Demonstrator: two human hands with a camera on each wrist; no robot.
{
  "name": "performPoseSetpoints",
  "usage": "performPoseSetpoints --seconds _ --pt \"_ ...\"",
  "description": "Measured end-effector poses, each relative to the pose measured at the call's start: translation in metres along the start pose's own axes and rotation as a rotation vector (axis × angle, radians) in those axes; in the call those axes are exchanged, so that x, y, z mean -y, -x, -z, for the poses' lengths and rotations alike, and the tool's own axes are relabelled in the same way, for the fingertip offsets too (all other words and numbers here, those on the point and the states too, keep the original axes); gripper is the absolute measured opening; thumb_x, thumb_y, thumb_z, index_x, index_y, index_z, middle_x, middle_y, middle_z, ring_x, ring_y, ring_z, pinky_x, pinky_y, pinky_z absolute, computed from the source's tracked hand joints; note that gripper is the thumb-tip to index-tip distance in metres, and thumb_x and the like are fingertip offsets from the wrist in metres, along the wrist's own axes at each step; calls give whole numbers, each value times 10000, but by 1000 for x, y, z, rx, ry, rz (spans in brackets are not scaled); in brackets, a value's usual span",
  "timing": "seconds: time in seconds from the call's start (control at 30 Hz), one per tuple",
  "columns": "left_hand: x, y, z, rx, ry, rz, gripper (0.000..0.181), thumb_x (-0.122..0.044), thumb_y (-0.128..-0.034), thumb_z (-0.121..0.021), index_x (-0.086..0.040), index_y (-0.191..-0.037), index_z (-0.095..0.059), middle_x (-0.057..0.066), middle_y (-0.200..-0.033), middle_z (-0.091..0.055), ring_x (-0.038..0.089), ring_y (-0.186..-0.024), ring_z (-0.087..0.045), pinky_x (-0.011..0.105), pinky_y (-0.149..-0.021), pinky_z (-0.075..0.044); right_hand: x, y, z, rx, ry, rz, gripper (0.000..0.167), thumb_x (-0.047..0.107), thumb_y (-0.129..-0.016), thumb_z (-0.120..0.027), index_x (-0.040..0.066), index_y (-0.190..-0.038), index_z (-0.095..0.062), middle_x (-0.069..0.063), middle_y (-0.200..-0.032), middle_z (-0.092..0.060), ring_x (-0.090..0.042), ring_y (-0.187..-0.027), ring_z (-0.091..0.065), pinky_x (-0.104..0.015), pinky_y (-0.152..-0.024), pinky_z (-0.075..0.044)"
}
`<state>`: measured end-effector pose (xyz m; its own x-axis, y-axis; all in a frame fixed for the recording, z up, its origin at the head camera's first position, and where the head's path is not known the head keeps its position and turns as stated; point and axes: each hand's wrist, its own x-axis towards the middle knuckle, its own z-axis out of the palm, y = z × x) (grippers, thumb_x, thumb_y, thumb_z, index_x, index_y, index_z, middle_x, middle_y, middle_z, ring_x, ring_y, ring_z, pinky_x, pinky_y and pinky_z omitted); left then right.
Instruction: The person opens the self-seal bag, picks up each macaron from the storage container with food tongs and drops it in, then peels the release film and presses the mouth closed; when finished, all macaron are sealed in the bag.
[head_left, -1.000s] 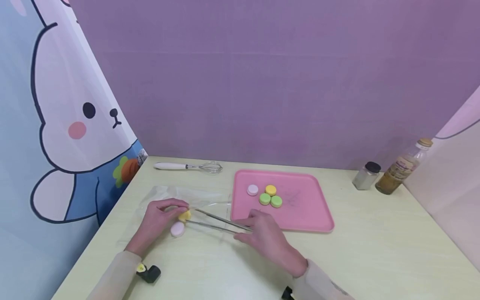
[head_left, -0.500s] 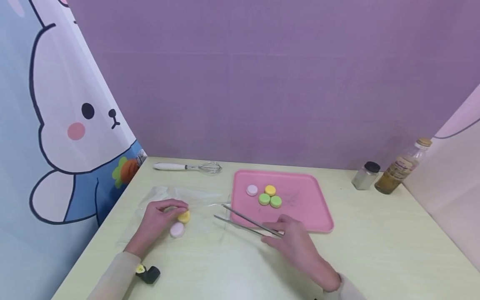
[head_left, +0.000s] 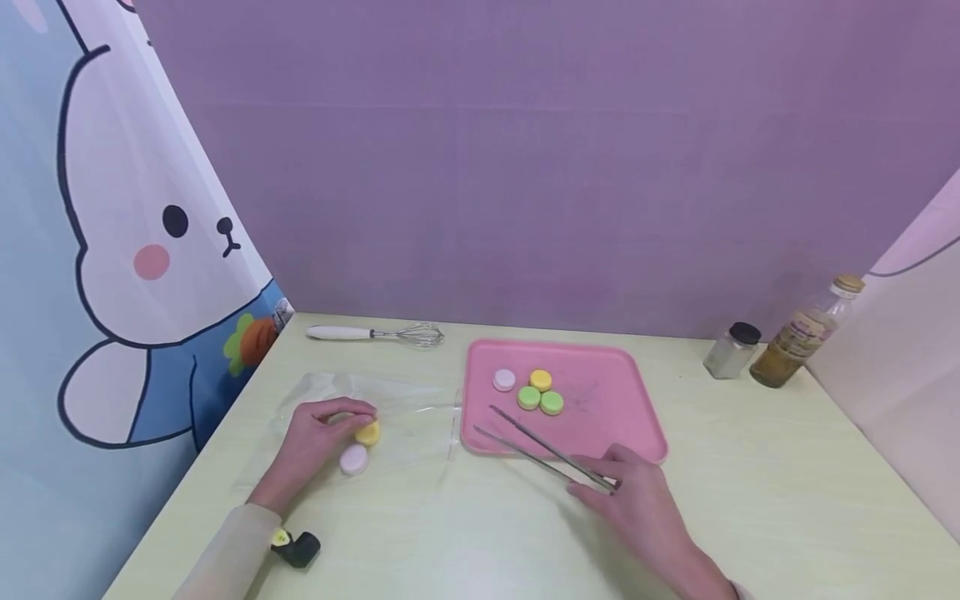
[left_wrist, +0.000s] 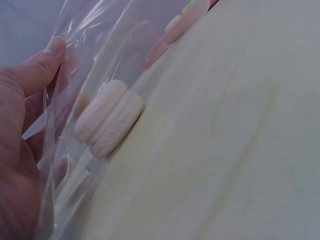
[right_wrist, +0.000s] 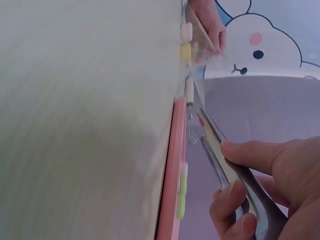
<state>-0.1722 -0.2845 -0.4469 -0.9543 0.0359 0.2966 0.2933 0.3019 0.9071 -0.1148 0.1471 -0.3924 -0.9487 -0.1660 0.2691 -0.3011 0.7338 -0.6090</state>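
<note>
My left hand pinches the edge of a clear plastic bag between thumb and fingers. A yellow macaron and a lavender macaron lie at the bag, beside that hand. The lavender one fills the middle of the left wrist view, seen from its side. In my right hand I hold metal tongs, their tips apart over the front of the pink tray with nothing between them. On the tray sit a second lavender macaron, a second yellow macaron and two green macarons.
A whisk with a white handle lies along the back edge of the table. At the back right stand a small jar with a black lid and a corked bottle. A purple backdrop rises behind the table.
My right hand has drawn the tongs away from the yellow macaron at the bag, to the right and nearer to me. The left hand stays in place on the bag.
</note>
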Motion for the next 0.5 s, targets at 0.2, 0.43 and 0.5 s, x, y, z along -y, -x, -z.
performPoseSetpoints --seconds 0.2,0.43,0.5 --pt "-1 1 -1 2 8 5 167 -119 -916 -763 -9 -1040 -778 73 -1039 -763 90 -1035 -675 178 -947 -474 -14 5 10 -51 52 1 341 152 -727 -922 152 -1050 -812 86 -771 -553 -23 -563 -422 -220 -451 -403" --pt "-3 1 0 0 12 2 180 -132 -912 -768 2 -1031 -777 78 -1027 -765 101 -1029 -681 179 -944 -476 -24 4 14 -99 72 -12 337 142 -726 -921 134 -1045 -812 54 -792 -578 -25 -541 -406 -226 -439 -397" --pt "-2 1 0 2 12 -2 178 -128 -911 -769 5 -1029 -776 79 -1026 -764 99 -1028 -681 180 -945 -476 -26 4 15 -115 74 -12 340 140 -724 -922 124 -1046 -811 34 -804 -597 -23 -536 -404 -226 -434 -396"
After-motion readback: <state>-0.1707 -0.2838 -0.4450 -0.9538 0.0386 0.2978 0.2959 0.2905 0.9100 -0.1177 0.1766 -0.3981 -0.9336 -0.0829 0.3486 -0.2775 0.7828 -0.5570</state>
